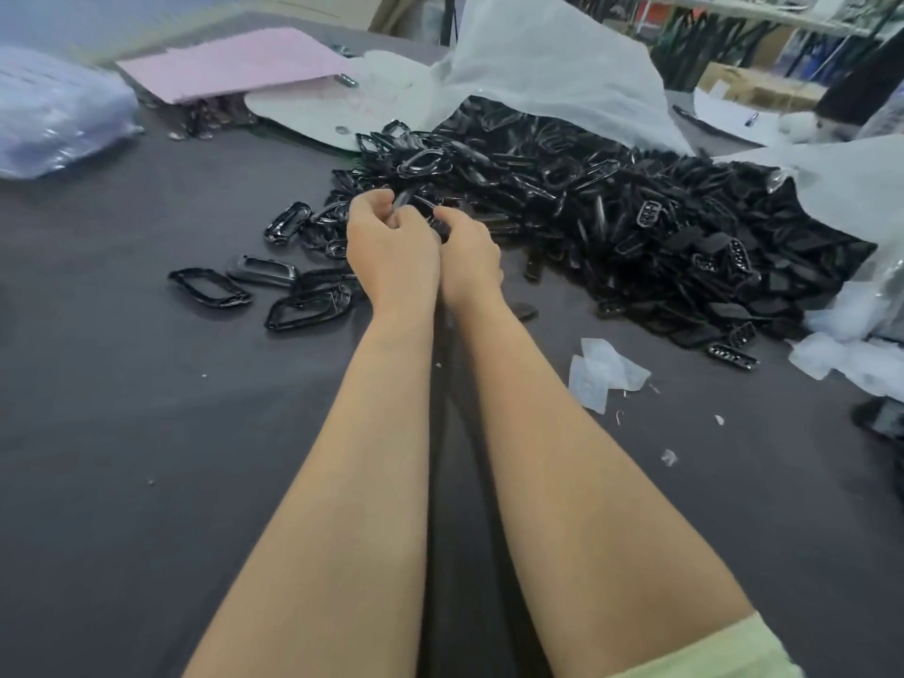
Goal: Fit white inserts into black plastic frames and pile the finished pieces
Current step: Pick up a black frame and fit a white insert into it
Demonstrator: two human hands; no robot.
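My left hand (389,247) and my right hand (469,252) are close together over the dark table (146,433), both with fingers curled around one black plastic frame (411,200), mostly hidden by the fingers. A big heap of black frames (562,188) spreads behind and to the right of the hands. Several loose frames (210,287) lie to the left of my left hand. No white insert is plainly visible in the hands.
Torn white plastic bags (553,66) cover the back and right of the heap. A pink sheet (235,63) and a bluish wrapped bundle (54,110) lie at the far left. Scraps of clear film (604,371) rest right of my forearm.
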